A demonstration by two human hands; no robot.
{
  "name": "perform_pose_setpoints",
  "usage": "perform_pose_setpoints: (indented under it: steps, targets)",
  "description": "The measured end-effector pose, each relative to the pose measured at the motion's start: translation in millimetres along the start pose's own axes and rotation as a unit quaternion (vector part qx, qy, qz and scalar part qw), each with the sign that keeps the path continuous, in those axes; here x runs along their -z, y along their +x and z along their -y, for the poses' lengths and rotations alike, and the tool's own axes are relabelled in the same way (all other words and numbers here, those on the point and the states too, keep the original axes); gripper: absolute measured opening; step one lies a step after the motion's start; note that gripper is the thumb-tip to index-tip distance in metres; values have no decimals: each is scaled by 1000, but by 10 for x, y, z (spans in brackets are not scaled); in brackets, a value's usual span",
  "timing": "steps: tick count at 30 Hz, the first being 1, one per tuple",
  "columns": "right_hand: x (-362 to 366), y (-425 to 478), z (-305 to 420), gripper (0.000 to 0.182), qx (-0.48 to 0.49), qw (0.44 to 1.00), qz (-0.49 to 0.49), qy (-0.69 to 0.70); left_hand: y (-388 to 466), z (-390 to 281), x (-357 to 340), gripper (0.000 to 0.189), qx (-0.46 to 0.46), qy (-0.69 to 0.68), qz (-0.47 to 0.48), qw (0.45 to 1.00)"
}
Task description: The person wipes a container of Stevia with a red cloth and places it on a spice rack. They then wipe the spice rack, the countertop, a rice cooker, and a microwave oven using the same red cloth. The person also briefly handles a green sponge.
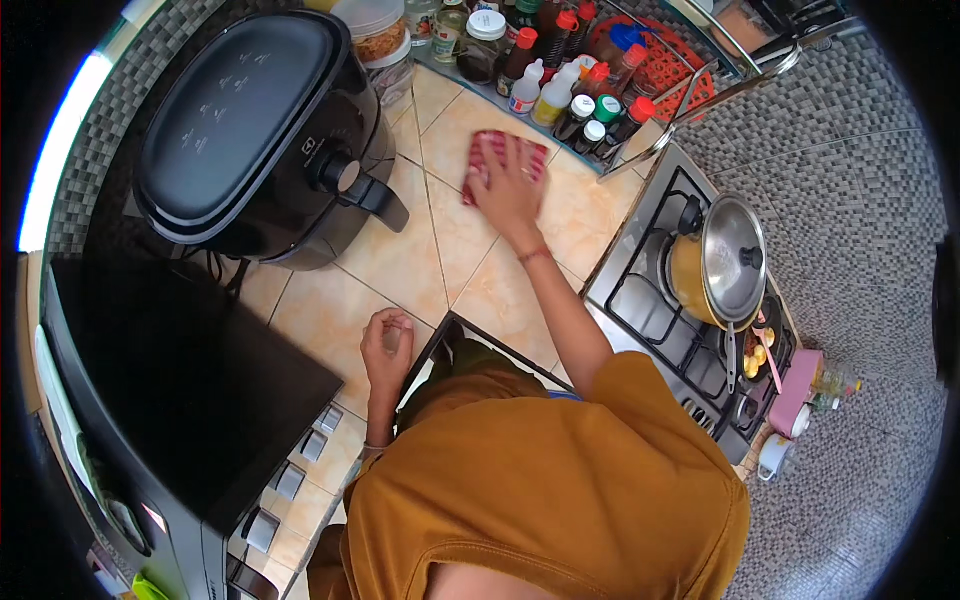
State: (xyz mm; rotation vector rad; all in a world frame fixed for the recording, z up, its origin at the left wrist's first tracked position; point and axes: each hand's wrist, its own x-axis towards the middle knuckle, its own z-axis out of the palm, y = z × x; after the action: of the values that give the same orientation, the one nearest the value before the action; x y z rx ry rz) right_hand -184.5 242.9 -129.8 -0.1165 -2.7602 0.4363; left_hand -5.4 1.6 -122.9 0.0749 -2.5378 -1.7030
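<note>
My right hand (508, 187) presses a folded red-and-white checked cloth (534, 156) flat against the beige tiled countertop (405, 262). Its fingers spread over the cloth, and their outline is slightly blurred. Near the front corner of the counter, my left hand (388, 349) is loosely curled and holds nothing. A gap shows between its thumb and fingers. Beyond it, on the left, stands a black air fryer (277, 142) with its handle (379, 201) pointing towards the middle of the counter.
Sauce bottles and jars (559, 90) crowd a rack at the back. On the right, a gas stove (637, 285) carries a lidded pot (694, 274) and a pan of food (757, 352). A black oven (195, 405) with knobs fills the near left. Plastic food tubs (375, 45) stand behind the air fryer.
</note>
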Motion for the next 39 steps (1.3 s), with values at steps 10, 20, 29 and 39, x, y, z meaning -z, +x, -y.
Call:
perform_pose_setpoints:
  steps: [10, 20, 29, 39]
  targets:
    - [324, -1023, 677, 55, 107, 990, 85, 44, -41, -45, -28, 9, 7, -10, -42, 999]
    - [452, -1165, 764, 53, 144, 982, 110, 45, -456, -142, 196, 9, -106, 87, -57, 989]
    - [408, -1572, 1316, 45, 326, 925, 132, 142, -1235, -17, 511, 19, 14, -2, -76, 997]
    - [212, -1868, 1886, 45, 371, 902, 131, 178, -1661, 71, 684, 26, 20, 42, -97, 994]
